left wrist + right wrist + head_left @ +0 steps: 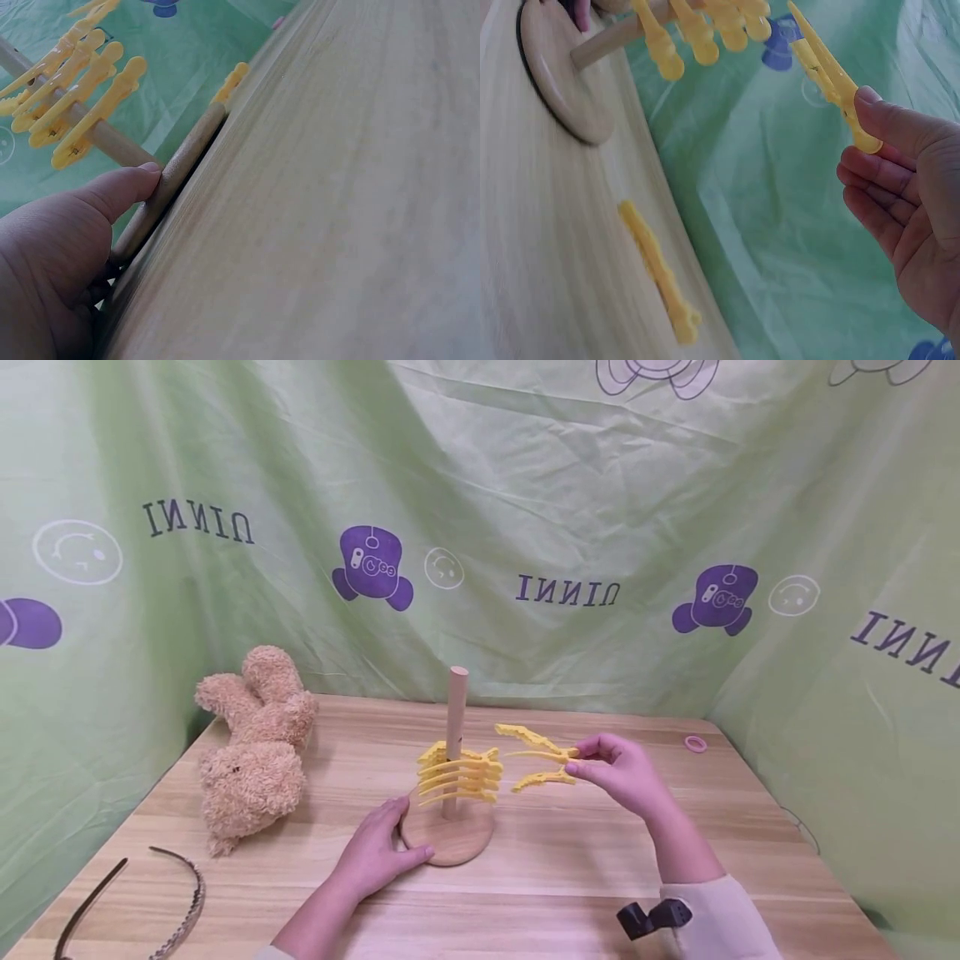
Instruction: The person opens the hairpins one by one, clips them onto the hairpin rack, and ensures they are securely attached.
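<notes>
A wooden stand with a round base (453,839) and an upright rod (457,710) stands on the table. Several yellow hair clips (461,781) are clamped across the rod, stacked one above another. My left hand (378,852) grips the base's left edge, its thumb (124,187) on top. To the right of the rod, my right hand (618,777) pinches the end of another yellow hair clip (832,82) between thumb and fingers. In the head view its two arms are spread apart and point toward the rod. One more yellow clip (660,274) lies on the table below that hand.
A fluffy tan plush toy (255,760) lies at the left of the table. Nearer the front left corner is a dark headband (197,893). A small pink ring (695,744) lies at the back right. Green printed cloth (525,510) hangs behind and beside the table.
</notes>
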`<control>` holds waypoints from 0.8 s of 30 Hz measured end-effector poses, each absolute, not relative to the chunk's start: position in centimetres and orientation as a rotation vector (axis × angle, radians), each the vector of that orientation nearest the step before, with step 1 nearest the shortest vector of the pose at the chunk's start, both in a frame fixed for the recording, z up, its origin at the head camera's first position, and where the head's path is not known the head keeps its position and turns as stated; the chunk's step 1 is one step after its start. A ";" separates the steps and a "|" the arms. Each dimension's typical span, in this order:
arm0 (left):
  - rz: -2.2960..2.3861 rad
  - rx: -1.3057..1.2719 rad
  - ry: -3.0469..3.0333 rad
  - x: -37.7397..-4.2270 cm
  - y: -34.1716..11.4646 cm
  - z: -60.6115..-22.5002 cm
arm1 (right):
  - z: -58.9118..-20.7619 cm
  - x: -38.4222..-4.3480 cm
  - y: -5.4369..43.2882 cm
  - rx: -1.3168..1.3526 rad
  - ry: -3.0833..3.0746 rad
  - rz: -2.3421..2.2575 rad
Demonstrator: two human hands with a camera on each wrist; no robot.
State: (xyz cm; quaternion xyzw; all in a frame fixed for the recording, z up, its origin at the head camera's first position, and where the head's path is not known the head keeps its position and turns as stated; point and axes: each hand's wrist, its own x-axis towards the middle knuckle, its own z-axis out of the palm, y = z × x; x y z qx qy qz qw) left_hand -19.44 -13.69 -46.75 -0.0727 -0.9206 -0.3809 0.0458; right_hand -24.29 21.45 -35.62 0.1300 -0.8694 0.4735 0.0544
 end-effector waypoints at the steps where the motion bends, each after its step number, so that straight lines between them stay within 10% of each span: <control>1: -1.161 -0.227 -2.808 -19.4 -13.7 -46.7 | -35.3 -24.4 21.0 0.419 -2.658 1.427; 24: -1.121 -0.264 -2.790 -19.5 -13.7 -47.0 | -33.2 -26.5 13.3 0.770 -2.686 1.389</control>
